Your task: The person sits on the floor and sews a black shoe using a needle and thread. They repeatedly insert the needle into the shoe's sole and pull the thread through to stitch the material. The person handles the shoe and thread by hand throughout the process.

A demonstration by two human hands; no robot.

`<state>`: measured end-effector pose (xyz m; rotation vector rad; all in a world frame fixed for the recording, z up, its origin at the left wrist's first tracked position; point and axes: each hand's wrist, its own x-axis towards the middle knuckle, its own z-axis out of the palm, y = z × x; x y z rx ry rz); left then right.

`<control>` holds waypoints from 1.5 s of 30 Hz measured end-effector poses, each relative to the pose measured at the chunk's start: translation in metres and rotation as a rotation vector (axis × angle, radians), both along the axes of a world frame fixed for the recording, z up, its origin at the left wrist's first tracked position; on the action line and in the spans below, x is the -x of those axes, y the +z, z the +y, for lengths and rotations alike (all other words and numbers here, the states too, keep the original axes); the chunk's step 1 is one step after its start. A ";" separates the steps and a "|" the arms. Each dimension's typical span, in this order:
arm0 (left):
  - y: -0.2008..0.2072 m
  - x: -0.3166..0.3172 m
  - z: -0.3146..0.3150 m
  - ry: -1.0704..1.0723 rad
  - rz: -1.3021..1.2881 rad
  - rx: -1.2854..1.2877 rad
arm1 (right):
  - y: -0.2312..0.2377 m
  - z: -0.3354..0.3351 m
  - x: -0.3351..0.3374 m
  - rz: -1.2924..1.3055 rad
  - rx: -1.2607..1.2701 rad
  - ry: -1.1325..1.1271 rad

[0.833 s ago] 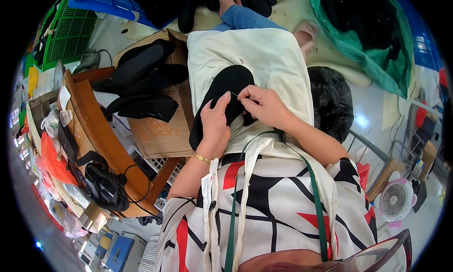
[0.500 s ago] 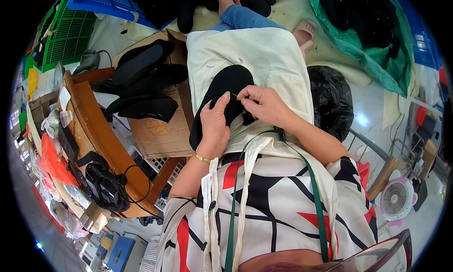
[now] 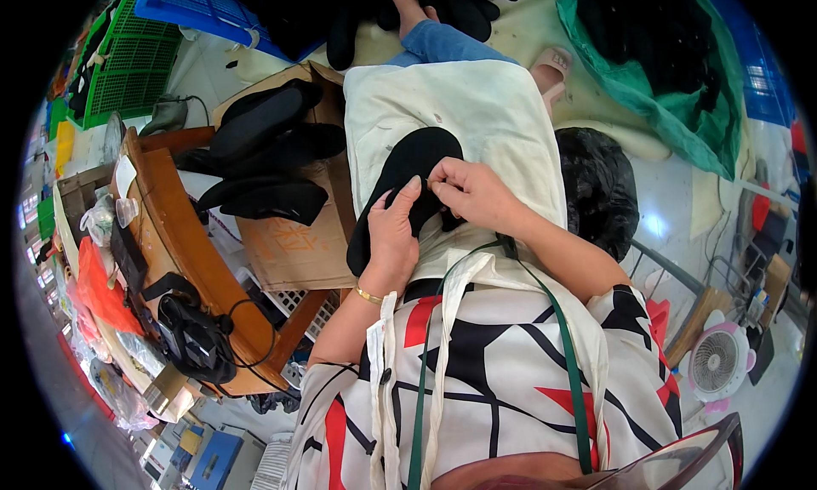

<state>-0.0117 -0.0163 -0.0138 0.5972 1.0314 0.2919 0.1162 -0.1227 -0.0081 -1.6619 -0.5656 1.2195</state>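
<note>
Left of the cream apron (image 3: 502,103), you have one wooden desk (image 3: 189,252), then one cardboard box (image 3: 289,256) with at least three black pieces (image 3: 264,128) on it, too overlapped to count exactly. On the apron's left half lies one black slipper-shaped piece (image 3: 413,156), its long axis slanting from near-left to far-right. Your left hand (image 3: 394,235) is closed on it, thumb on top, covering more of it. Your right hand (image 3: 478,192) comes from the apron's right, fingertips pinched together at the piece; you cannot tell what they hold. Right of the apron: one black plastic bag (image 3: 596,184), one green sack (image 3: 723,133), one fan (image 3: 717,362).
</note>
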 end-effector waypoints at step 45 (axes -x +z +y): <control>0.011 -0.002 -0.004 -0.034 0.104 -0.127 | -0.019 -0.017 0.024 -0.459 -0.297 -0.047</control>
